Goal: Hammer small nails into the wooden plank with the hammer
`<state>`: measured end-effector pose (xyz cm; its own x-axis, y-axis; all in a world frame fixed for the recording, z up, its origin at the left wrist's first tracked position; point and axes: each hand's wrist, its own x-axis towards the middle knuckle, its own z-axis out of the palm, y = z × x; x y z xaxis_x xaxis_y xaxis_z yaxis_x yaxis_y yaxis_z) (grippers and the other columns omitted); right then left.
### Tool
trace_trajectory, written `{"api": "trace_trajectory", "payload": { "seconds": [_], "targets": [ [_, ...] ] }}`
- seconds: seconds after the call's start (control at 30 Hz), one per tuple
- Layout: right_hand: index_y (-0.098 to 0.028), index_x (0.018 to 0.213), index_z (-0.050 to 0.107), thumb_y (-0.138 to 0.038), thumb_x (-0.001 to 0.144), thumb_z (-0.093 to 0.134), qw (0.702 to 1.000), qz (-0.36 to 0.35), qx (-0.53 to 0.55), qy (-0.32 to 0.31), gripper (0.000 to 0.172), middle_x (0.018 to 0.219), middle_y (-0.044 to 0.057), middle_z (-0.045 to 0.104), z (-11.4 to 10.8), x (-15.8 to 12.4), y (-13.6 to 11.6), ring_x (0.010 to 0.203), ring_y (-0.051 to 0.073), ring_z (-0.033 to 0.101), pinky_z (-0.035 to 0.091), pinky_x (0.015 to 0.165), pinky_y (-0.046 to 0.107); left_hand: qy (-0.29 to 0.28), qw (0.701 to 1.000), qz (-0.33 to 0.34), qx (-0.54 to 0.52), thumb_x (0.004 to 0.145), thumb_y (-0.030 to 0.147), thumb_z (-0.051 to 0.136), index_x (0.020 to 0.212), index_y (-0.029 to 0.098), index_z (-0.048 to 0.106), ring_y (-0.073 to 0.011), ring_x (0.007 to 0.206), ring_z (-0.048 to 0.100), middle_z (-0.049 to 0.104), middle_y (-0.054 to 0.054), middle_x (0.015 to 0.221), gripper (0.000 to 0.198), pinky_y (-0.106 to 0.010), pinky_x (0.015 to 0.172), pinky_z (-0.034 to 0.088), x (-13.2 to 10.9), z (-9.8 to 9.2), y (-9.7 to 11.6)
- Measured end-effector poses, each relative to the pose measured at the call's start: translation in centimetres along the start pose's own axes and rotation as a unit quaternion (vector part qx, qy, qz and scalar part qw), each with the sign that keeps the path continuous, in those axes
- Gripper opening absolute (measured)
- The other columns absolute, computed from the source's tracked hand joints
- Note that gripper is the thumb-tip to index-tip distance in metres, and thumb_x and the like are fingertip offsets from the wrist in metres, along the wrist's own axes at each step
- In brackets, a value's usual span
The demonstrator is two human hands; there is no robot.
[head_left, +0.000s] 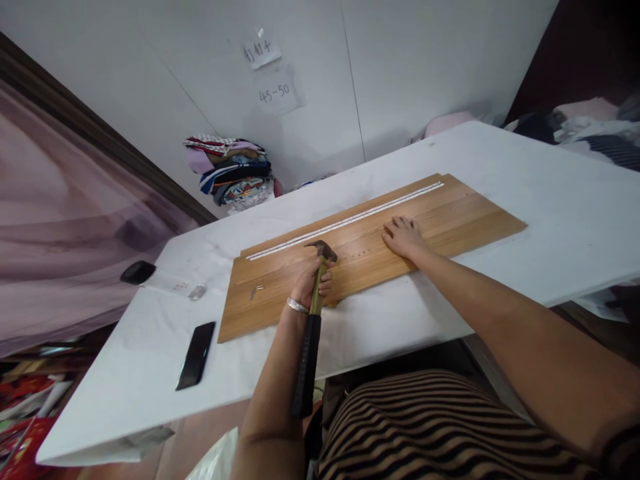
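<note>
My left hand (312, 283), with a silver bracelet at the wrist, is wrapped round a claw hammer (315, 307) high on its handle. The hammer's metal head is over the wooden board (465, 220), and its black grip points back toward my body. My right hand (403, 237) lies on the board with its fingers spread. A row of small dark dots (359, 254), nails or holes, runs between the hammer head and my right hand. A few loose nails (257, 291) lie on the board's left part. A long white measuring strip (350, 220) runs along its far side.
The board lies on a white-covered table (565, 193). Left of it are a black phone (196, 355) and a clear bottle with a black cap (138, 273). Folded clothes (233, 167) are stacked by the wall behind, where handwritten paper notes (277, 92) hang.
</note>
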<state>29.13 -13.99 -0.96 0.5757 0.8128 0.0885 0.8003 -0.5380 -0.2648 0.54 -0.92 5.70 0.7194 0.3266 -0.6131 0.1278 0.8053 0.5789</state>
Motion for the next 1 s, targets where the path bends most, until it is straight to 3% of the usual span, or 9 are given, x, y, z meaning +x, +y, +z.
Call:
{"api": "trace_trajectory", "payload": {
  "seconds": [0.13,0.3,0.5,1.0],
  "targets": [
    [-0.021,0.144,0.067,-0.043,0.107,0.036,1.0,-0.003,-0.001,-0.002,0.053,0.161,0.017,0.054,-0.17,-0.09,-0.07,0.149,0.034,0.042,0.03,0.12,0.054,0.007,1.0,-0.007,0.0,0.101,0.044,0.065,0.097,0.017,0.061,-0.0047,0.033,0.033,0.038,0.011,0.056,0.028,-0.013,0.031,0.022,0.17,0.03,-0.14],
    [-0.019,0.144,0.067,-0.042,0.106,0.037,1.0,-0.001,0.003,-0.002,0.054,0.161,0.018,0.054,-0.35,-0.23,-0.16,0.149,0.035,0.042,0.03,0.121,0.053,0.014,1.0,0.001,0.0,0.108,0.042,0.051,0.095,0.017,0.06,-0.0049,0.033,0.033,0.037,0.01,0.056,0.03,-0.012,0.031,0.022,-0.49,0.36,0.28],
    [-0.021,0.142,0.068,-0.042,0.106,0.037,1.0,-0.004,0.007,0.008,0.052,0.159,0.018,0.056,-0.06,-0.09,-0.05,0.148,0.035,0.044,0.031,0.12,0.055,-0.004,1.0,-0.007,-0.012,0.101,0.043,0.066,0.097,0.017,0.06,-0.0044,0.035,0.033,0.036,0.012,0.057,0.026,-0.012,0.032,0.023,-0.1,-0.08,0.26],
    [-0.019,0.143,0.068,-0.041,0.105,0.038,1.0,0.002,0.01,0.001,0.053,0.16,0.018,0.054,-0.35,-0.2,-0.31,0.148,0.035,0.043,0.03,0.12,0.054,-0.005,1.0,-0.004,-0.007,0.101,0.043,0.066,0.095,0.017,0.061,-0.0049,0.034,0.035,0.038,0.011,0.056,0.028,-0.013,0.031,0.023,0.04,-0.21,0.18]
  ]
}}
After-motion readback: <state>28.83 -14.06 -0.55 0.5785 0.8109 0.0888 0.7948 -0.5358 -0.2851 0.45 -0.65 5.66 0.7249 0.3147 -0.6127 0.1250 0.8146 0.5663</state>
